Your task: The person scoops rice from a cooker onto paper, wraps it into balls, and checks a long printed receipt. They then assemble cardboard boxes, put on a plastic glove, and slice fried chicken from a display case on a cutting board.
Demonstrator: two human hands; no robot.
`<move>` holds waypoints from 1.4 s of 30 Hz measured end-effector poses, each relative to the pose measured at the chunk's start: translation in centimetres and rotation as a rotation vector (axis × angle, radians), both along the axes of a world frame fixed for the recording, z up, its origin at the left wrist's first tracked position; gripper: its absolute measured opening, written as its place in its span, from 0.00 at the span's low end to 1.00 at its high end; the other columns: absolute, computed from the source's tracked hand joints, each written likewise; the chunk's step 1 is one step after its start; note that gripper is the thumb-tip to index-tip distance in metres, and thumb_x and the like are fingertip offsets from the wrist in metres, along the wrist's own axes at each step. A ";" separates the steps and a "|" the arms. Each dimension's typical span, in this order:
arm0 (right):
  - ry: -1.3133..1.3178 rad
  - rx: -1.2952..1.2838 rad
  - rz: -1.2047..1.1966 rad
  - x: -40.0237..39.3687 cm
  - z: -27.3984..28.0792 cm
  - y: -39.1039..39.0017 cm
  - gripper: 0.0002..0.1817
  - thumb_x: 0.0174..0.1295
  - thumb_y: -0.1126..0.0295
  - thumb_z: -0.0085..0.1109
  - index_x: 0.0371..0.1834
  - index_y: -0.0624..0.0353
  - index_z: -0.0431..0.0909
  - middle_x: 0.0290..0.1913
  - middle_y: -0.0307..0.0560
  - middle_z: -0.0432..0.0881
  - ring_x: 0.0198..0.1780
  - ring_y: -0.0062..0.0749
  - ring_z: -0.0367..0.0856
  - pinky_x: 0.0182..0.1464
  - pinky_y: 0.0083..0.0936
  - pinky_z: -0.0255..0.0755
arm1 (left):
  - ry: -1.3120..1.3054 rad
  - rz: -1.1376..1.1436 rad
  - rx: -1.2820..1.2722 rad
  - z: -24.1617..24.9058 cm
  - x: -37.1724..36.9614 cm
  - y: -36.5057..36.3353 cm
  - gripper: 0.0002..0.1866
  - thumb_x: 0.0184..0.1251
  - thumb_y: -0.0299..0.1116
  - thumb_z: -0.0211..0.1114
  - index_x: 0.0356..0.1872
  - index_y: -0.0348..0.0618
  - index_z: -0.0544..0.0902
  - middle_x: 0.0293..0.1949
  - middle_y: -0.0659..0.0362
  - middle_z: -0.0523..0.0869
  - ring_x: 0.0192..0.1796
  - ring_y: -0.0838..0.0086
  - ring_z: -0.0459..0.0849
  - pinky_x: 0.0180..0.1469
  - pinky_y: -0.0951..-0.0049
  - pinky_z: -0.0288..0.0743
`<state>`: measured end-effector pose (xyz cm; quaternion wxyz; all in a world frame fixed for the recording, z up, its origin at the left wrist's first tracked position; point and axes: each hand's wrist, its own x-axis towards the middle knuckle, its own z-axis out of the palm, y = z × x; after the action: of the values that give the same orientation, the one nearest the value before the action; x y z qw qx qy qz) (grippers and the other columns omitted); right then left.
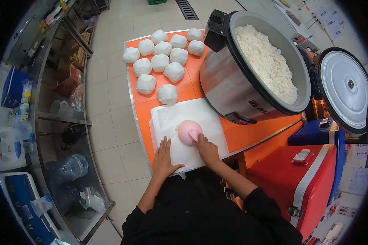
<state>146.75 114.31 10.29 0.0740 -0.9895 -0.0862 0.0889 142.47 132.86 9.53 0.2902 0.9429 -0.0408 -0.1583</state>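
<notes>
A pink rounded scoop (188, 132) lies bowl-up against a stack of white paper sheets (210, 114). My right hand (207, 150) is closed around its handle. Flat on the left part of the sheets, my left hand (164, 159) has its fingers stretched out and holds nothing. A little white shows at the scoop's left edge; what is beneath the scoop is hidden. Behind the sheets sit several white paper-wrapped bundles (167, 94). To the right stands a large open cooker (223, 75) full of white rice (265, 61).
The orange table (249, 132) has a metal edge. The cooker's lid (344, 87) hangs open at right. Red (288, 167) and blue (308, 132) cool boxes stand at the lower right. Metal shelving (63, 116) with bottles and boxes runs along the left, across a tiled floor.
</notes>
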 end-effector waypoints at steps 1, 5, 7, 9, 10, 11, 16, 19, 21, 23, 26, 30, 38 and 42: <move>0.026 0.055 -0.038 0.2 -0.2 0.0 0.14 0.63 0.56 0.46 0.41 0.55 0.62 0.25 0.50 0.74 0.27 0.41 0.79 0.22 0.35 0.72 | 0.013 0.004 0.009 0.1 0.2 -0.1 0.63 0.30 0.53 0.76 0.68 0.43 0.47 0.71 0.53 0.45 0.72 0.62 0.45 0.68 0.53 0.49; 0.244 0.461 -0.199 0.8 0.3 -0.9 0.19 0.60 0.56 0.54 0.44 0.56 0.62 0.31 0.56 0.79 0.32 0.51 0.80 0.30 0.40 0.72 | -0.007 -0.050 0.001 -0.2 -0.3 0.4 0.62 0.30 0.51 0.77 0.69 0.47 0.48 0.71 0.55 0.45 0.73 0.62 0.44 0.69 0.54 0.48; 0.181 0.680 -0.231 0.6 -0.1 -2.4 0.20 0.58 0.57 0.57 0.45 0.57 0.63 0.32 0.57 0.79 0.33 0.53 0.80 0.33 0.40 0.72 | 0.004 -0.110 -0.041 -0.5 0.0 1.6 0.61 0.29 0.49 0.77 0.68 0.49 0.50 0.71 0.55 0.46 0.72 0.62 0.45 0.69 0.53 0.48; -0.009 0.855 -0.180 0.8 2.0 -3.7 0.23 0.53 0.62 0.63 0.47 0.58 0.64 0.33 0.58 0.79 0.36 0.54 0.80 0.37 0.38 0.73 | 0.025 -0.163 -0.079 -0.6 0.1 2.8 0.59 0.29 0.47 0.78 0.68 0.51 0.52 0.71 0.55 0.47 0.72 0.61 0.46 0.69 0.53 0.49; -0.141 0.808 -0.099 1.2 6.4 -4.2 0.25 0.51 0.65 0.66 0.49 0.58 0.64 0.33 0.58 0.79 0.38 0.52 0.80 0.38 0.37 0.73 | 0.008 -0.186 -0.118 -0.5 0.2 3.2 0.56 0.29 0.46 0.77 0.67 0.54 0.57 0.71 0.56 0.49 0.72 0.60 0.47 0.69 0.53 0.49; -0.405 0.624 0.036 1.6 11.8 -5.1 0.27 0.45 0.71 0.70 0.48 0.60 0.66 0.41 0.52 0.75 0.41 0.35 0.77 0.42 0.31 0.72 | -0.010 -0.207 -0.156 -0.4 0.4 3.4 0.53 0.29 0.45 0.77 0.65 0.58 0.61 0.70 0.57 0.51 0.71 0.59 0.49 0.68 0.53 0.50; -0.778 0.318 -0.275 10.4 27.5 -11.7 0.21 0.59 0.68 0.56 0.56 0.60 0.66 0.49 0.57 0.71 0.47 0.45 0.76 0.49 0.34 0.68 | -0.079 -0.297 -0.083 -0.3 0.4 3.5 0.39 0.33 0.47 0.74 0.56 0.64 0.74 0.70 0.57 0.53 0.71 0.56 0.51 0.67 0.53 0.51; -0.834 -0.035 -0.028 13.2 25.9 -14.3 0.23 0.56 0.67 0.58 0.55 0.58 0.68 0.51 0.57 0.70 0.47 0.53 0.74 0.50 0.38 0.67 | -0.165 -0.302 -0.030 -0.6 -0.5 3.2 0.30 0.37 0.47 0.72 0.50 0.66 0.80 0.68 0.60 0.58 0.70 0.56 0.53 0.66 0.54 0.53; -1.063 -0.092 0.043 13.0 25.5 -12.8 0.19 0.55 0.69 0.58 0.51 0.58 0.71 0.45 0.56 0.74 0.45 0.53 0.74 0.50 0.39 0.66 | -0.213 -0.263 -0.013 -1.4 0.0 2.6 0.26 0.39 0.47 0.71 0.47 0.67 0.82 0.67 0.62 0.62 0.69 0.56 0.54 0.65 0.54 0.55; -1.088 0.421 -0.074 8.3 22.5 -6.6 0.15 0.52 0.73 0.56 0.44 0.61 0.74 0.37 0.52 0.77 0.43 0.47 0.74 0.48 0.39 0.66 | -0.328 -0.200 -0.039 -2.7 -0.7 2.4 0.18 0.45 0.44 0.68 0.43 0.67 0.84 0.64 0.68 0.67 0.68 0.58 0.57 0.64 0.55 0.55; -0.306 0.612 0.677 0.7 10.8 -1.7 0.14 0.52 0.67 0.61 0.40 0.59 0.73 0.35 0.48 0.77 0.38 0.39 0.76 0.41 0.33 0.66 | -0.300 -0.194 -0.028 -1.9 -0.5 2.2 0.13 0.49 0.41 0.67 0.39 0.66 0.85 0.61 0.70 0.72 0.68 0.60 0.59 0.64 0.55 0.55; -0.049 0.525 0.624 -2.9 1.6 -0.9 0.27 0.45 0.60 0.66 0.49 0.54 0.70 0.45 0.43 0.72 0.48 0.34 0.72 0.44 0.31 0.64 | -0.330 -0.213 -0.082 -1.8 0.0 2.4 0.10 0.51 0.43 0.64 0.36 0.62 0.86 0.59 0.72 0.73 0.66 0.63 0.62 0.62 0.58 0.57; -0.003 0.668 0.414 -3.1 -3.4 -1.6 0.09 0.46 0.65 0.64 0.30 0.53 0.76 0.35 0.38 0.73 0.39 0.34 0.72 0.38 0.30 0.65 | -0.221 0.298 -0.220 -0.6 -2.2 2.1 0.09 0.55 0.37 0.65 0.30 0.42 0.84 0.47 0.60 0.82 0.52 0.65 0.77 0.50 0.69 0.70; -0.005 0.673 0.377 -3.0 -3.2 -1.1 0.07 0.47 0.67 0.63 0.27 0.53 0.76 0.32 0.38 0.73 0.37 0.34 0.73 0.37 0.30 0.66 | 0.232 0.671 -0.313 1.7 -5.4 0.0 0.13 0.54 0.36 0.66 0.28 0.34 0.82 0.26 0.55 0.84 0.28 0.70 0.82 0.33 0.74 0.74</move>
<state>143.71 113.19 7.06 0.3768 -0.8769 -0.2912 0.0655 137.12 132.89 11.22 0.4689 0.8239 0.2794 -0.1521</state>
